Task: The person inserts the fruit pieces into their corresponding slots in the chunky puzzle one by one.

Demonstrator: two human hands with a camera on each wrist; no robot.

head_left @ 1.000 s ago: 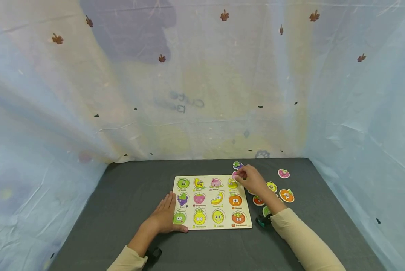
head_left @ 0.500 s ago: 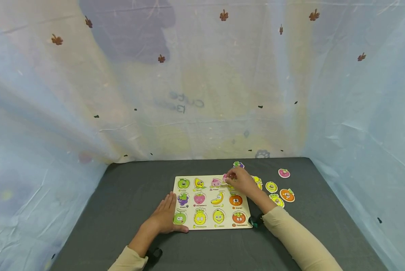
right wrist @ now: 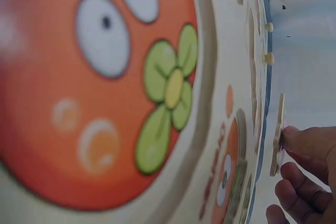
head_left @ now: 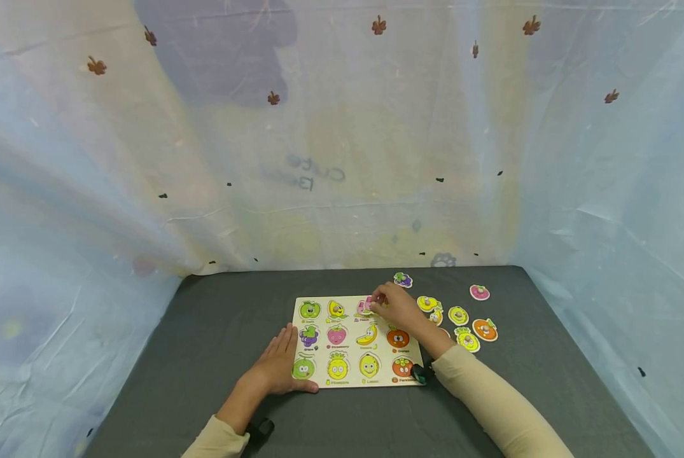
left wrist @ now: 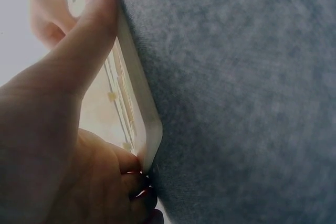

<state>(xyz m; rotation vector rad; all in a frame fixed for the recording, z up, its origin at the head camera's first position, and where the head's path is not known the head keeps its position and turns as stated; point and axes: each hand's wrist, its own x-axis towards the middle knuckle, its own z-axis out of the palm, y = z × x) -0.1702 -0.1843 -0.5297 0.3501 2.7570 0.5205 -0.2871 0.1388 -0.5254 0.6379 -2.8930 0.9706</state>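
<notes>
A wooden fruit puzzle board (head_left: 350, 348) lies on the dark table, with fruit pictures in rows. My left hand (head_left: 277, 364) rests against its left edge, fingers stretched along the side and thumb at the front edge. In the left wrist view the thumb (left wrist: 94, 19) lies along the board's rim (left wrist: 142, 114). My right hand (head_left: 400, 308) pinches a pink puzzle piece (head_left: 369, 301) over the peach picture in the back row. The right wrist view shows that piece (right wrist: 278, 135) edge-on between thumb and fingers, raised off the board.
Right of the board lie several loose fruit pieces: an orange (head_left: 485, 330), a pineapple (head_left: 467, 340), a round yellow-green one (head_left: 459, 316) and a pink one (head_left: 479, 292). A grape piece (head_left: 403, 280) lies behind the board. A pale printed curtain (head_left: 342, 159) surrounds the table.
My right hand has moved left along the board's back row with the pink piece, from the back right corner to the peach picture. My left hand has stayed in place.
</notes>
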